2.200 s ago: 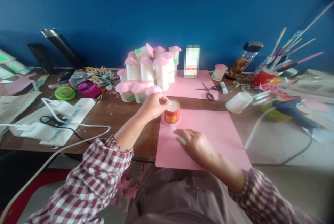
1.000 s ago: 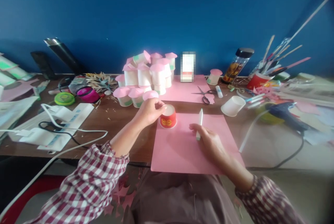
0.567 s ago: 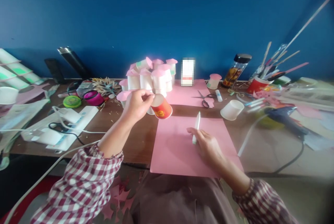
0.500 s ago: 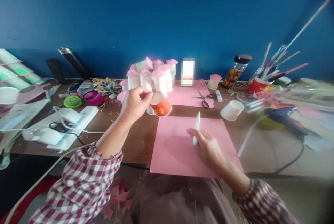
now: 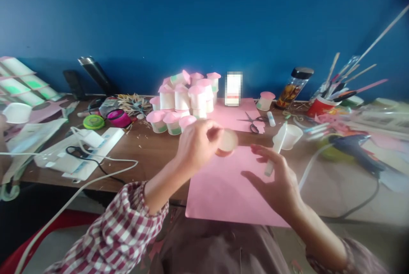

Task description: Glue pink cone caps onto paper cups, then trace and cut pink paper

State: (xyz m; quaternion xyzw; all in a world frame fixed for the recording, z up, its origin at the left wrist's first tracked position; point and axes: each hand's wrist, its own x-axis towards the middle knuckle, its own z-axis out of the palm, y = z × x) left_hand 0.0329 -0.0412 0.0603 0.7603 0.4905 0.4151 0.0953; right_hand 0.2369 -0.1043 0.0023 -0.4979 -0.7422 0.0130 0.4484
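My left hand (image 5: 198, 142) pinches a small paper cup (image 5: 229, 141), tilted so that its pale round end shows, above the top edge of a pink paper sheet (image 5: 220, 193). Across from it, my right hand (image 5: 281, 180) has its thumb and forefinger spread toward the cup. A white marker (image 5: 277, 144) with a green tip is held among the right fingers, pointing up. Behind the marker stands a white paper cup (image 5: 294, 137). My right fingers and the cup in my left hand are apart.
White cups with pink paper tops (image 5: 182, 97) are piled at the back. Scissors (image 5: 254, 122) lie on more pink paper beside a glue stick (image 5: 271, 119). A glue gun (image 5: 358, 144) lies right, a power strip (image 5: 92, 154) left. A bottle (image 5: 294, 88) stands behind.
My left hand has carried the cup right and toward me, turning its end to face me. My right hand has shifted right, its thumb and forefinger opening while the marker stays in it.
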